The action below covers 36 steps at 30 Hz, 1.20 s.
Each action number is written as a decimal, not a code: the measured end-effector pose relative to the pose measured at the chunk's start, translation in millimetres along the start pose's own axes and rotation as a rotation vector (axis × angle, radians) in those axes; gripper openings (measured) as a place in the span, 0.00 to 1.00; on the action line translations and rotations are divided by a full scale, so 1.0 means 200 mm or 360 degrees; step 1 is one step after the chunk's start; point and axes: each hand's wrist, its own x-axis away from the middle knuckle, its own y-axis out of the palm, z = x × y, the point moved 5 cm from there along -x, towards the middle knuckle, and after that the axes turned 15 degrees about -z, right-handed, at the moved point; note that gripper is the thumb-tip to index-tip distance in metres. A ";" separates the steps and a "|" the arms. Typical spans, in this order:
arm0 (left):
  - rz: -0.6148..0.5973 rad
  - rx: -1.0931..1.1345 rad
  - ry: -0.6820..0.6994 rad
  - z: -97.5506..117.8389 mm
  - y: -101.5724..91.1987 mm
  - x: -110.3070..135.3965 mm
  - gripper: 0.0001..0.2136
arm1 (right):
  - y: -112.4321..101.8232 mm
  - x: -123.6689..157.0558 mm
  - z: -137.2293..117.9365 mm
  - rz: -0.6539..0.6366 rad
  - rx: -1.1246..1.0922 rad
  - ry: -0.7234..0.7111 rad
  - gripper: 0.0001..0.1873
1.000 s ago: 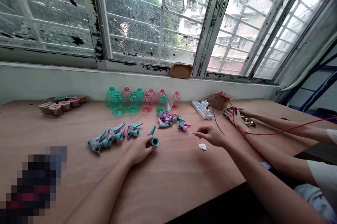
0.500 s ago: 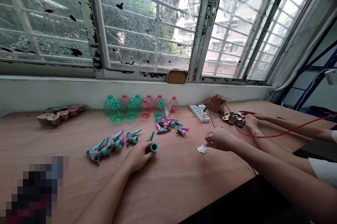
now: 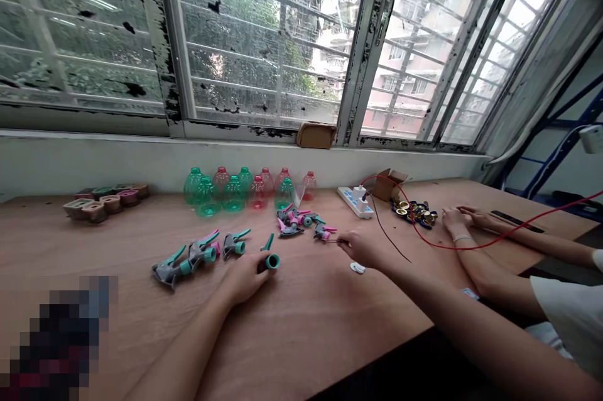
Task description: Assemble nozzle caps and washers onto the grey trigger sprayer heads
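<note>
My left hand (image 3: 249, 274) is wrapped round a trigger spray head (image 3: 270, 255) whose teal collar faces me and whose teal lever points up. In my right hand (image 3: 355, 247), the fingertips pinch a thin, stick-like tool (image 3: 333, 241) that points left; its exact kind and whatever is at its tip are too small to make out. Small white discs (image 3: 357, 268) lie on the table just below that hand. Left of my left hand lie several grey spray heads (image 3: 202, 252) with teal or pink parts. Another pile of spray heads (image 3: 294, 221) sits farther back.
Green and pink clear bottles (image 3: 233, 195) stand along the wall. A white power strip (image 3: 354, 202) has plugs and a red cable (image 3: 452, 246). At right, a co-worker's hands (image 3: 456, 220) rest near gold and dark blue round parts (image 3: 414, 212). Stacked small blocks (image 3: 109, 202) sit at left.
My right hand has moved left and slightly up, away from the white discs, with the thin tool. My left hand keeps its hold. The co-worker's hands have drawn back from the gold parts.
</note>
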 end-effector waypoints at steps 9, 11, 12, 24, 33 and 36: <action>0.0000 -0.0014 0.0002 0.01 0.00 0.01 0.08 | 0.12 -0.36 -0.30 0.0694 -0.1023 -0.0024 0.22; 0.0007 -0.0012 -0.0005 0.02 0.00 0.02 0.08 | 0.18 -0.39 -0.34 0.0767 -0.1085 -0.0025 0.23; 0.0012 -0.0014 -0.0009 0.02 0.01 0.02 0.08 | 0.21 -0.39 -0.35 0.0767 -0.1096 -0.0043 0.23; 0.0985 -0.0515 -0.0364 -0.07 -0.25 0.17 0.17 | 0.27 -0.33 -0.29 0.0758 -0.1325 -0.0110 0.20; 0.0846 -0.0743 -0.0947 -0.29 -0.33 0.22 0.17 | 0.25 -0.32 -0.29 0.0758 -0.1282 -0.0149 0.20; 0.0886 -0.0768 -0.0907 -0.27 -0.32 0.21 0.18 | 0.25 -0.32 -0.24 0.0847 -0.1228 -0.0020 0.20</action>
